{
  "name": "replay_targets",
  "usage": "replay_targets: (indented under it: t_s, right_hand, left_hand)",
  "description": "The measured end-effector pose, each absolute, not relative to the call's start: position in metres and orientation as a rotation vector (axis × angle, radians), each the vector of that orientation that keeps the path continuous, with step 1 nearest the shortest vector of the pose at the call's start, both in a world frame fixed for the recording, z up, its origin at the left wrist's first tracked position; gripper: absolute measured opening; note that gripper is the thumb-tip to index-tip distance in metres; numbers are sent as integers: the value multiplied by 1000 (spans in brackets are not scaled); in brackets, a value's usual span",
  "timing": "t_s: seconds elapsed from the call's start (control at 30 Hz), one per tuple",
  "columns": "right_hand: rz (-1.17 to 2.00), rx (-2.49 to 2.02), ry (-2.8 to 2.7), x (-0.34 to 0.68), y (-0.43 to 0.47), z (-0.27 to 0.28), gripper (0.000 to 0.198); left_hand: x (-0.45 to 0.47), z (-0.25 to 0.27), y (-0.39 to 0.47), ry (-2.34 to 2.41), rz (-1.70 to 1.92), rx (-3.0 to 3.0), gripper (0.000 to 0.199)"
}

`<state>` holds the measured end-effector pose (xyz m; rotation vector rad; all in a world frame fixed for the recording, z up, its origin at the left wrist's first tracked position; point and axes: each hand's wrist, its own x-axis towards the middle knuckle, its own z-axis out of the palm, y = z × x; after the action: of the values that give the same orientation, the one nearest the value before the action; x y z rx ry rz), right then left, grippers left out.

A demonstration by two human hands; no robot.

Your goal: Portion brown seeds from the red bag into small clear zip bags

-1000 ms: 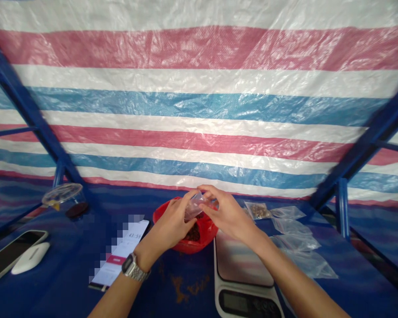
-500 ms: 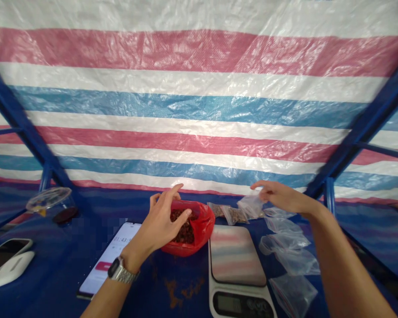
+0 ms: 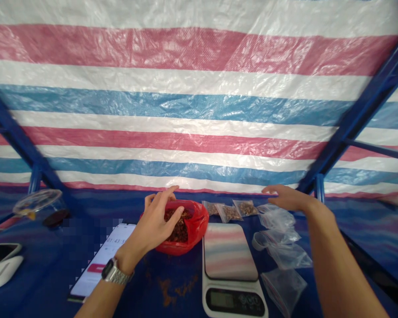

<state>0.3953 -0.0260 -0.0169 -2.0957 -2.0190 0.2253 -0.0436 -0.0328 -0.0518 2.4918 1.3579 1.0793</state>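
- Plainly, the left hand [image 3: 161, 219] is spread at the left side of a red bag [image 3: 200, 223], thumb over its opening and nothing gripped; whether the thumb touches the bag I cannot tell.
- The red bag sits on the blue table [image 3: 142, 302], its mouth open on brown bits [image 3: 181, 232]; no lettering can be read on it.
- The right hand [image 3: 281, 198] hangs loose and unclenched, with nothing visible in its fingers, above several overlapping clear bags [image 3: 287, 287].
- Three small filled bags [image 3: 230, 213] lie behind the scale; no label on them is readable.
- The white scale [image 3: 230, 254] stands just right of the red bag; its display [image 3: 220, 301] shows digits too faint to read, and the marks on its buttons [image 3: 252, 302] are too small.
- Left of the red bag, a lit phone [image 3: 101, 251] reads "01:43:5", the last digit unclear, above a red button with illegible text; part of it is pixelated.
- The watch [image 3: 110, 268] on the left wrist has a metal band and an unreadable face.
- Farther left are a dark-screened phone [image 3: 1, 255], a white case [image 3: 3, 274] and a clear tub [image 3: 38, 204].
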Motion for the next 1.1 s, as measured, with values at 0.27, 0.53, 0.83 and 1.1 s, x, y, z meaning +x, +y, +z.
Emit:
replay_targets:
  t_s: [0.27,0.53,0.83,1.1]
  right_hand:
    - [377,-2034,-2323,321,1,-59,45]
    - [372,-1769,-2147,308,-8,-22,23]
    - [1033,-1111,-2165,205,-49,4,17]
    - [807,-1011,-2293,199,-52,10,24]
  left_hand:
    - [-42,-53,-30,1297,1104,2550,41]
    - [-32,-52,-41,1282,1184,2262,33]
    - [-14,-47,-47,877,993,1721,26]
    - [-20,-41,-44,764,780,1549,33]
